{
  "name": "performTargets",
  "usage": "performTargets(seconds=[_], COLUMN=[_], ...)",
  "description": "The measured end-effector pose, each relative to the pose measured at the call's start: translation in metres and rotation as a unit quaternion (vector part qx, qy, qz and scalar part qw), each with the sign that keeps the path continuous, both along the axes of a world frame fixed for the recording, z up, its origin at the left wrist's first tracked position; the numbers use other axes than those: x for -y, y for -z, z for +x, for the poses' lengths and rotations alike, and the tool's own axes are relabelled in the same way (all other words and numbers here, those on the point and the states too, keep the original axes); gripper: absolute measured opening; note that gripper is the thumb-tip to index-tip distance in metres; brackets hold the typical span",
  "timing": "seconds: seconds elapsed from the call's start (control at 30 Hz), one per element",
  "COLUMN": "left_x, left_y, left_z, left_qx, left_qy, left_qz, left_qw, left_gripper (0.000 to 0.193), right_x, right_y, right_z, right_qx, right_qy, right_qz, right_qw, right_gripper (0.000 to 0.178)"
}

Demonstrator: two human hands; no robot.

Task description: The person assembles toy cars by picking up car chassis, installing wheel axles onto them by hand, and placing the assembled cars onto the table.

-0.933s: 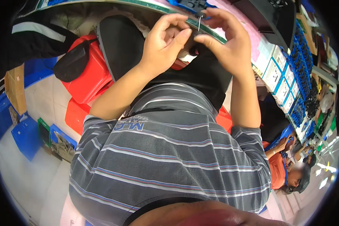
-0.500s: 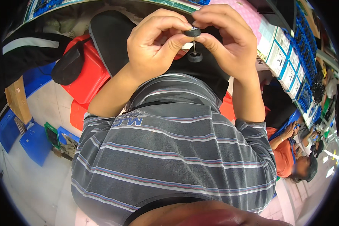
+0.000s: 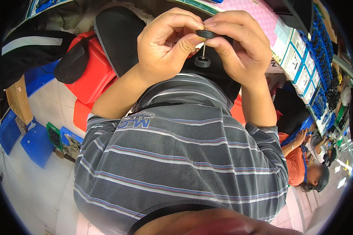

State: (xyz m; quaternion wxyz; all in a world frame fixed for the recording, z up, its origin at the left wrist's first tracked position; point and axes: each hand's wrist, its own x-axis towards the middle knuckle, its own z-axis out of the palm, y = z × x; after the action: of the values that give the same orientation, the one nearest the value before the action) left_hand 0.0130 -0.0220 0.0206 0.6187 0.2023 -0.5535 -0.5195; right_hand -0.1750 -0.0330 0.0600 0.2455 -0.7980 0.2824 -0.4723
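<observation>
The fingertips of the left hand (image 3: 166,49) and of the right hand (image 3: 241,49) meet at one small black upper wheel (image 3: 206,34) — on each side the index finger presses at its top and the thumb supports it from below, so both grips are nearly closed, with only the thickness of this wheel between. From the wheel a thin metal axle (image 3: 204,51) comes out between the two thumbs, and its long axis runs almost straight down the view, toward the person's body, with a very slight lean to the left. At its far end sits a lower wheel (image 3: 202,62), also black, which no finger touches; it lies below the thumbs, between the two palms, and neither hand is clearly nearer to it. Whether the axle tip passes fully through the upper wheel, the fingers hide. Farther out are the striped shirt (image 3: 176,156), a red stool (image 3: 94,74) at the left, and a pink sheet (image 3: 251,15) beyond the right hand.
</observation>
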Motion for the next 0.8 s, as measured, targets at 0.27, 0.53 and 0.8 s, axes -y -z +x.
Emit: performTargets(seconds=[0.27, 0.53, 0.8], left_x=[-0.005, 0.000, -0.005], left_y=[0.000, 0.003, 0.013], left_z=[-0.002, 0.001, 0.005], left_qx=[0.017, 0.002, 0.069], left_qy=[-0.012, 0.029, 0.033], left_qz=[-0.013, 0.032, 0.036], left_qw=[1.000, 0.999, 0.996], left_gripper=[0.015, 0.017, 0.021], right_x=[-0.008, -0.003, -0.013], right_y=[0.009, 0.013, 0.011], right_z=[0.014, 0.009, 0.007], right_qx=[0.047, 0.036, 0.016], right_qy=[0.089, 0.059, 0.068], right_qz=[-0.099, -0.060, -0.017], right_qw=[0.990, 0.996, 0.997], right_gripper=[0.013, 0.021, 0.014])
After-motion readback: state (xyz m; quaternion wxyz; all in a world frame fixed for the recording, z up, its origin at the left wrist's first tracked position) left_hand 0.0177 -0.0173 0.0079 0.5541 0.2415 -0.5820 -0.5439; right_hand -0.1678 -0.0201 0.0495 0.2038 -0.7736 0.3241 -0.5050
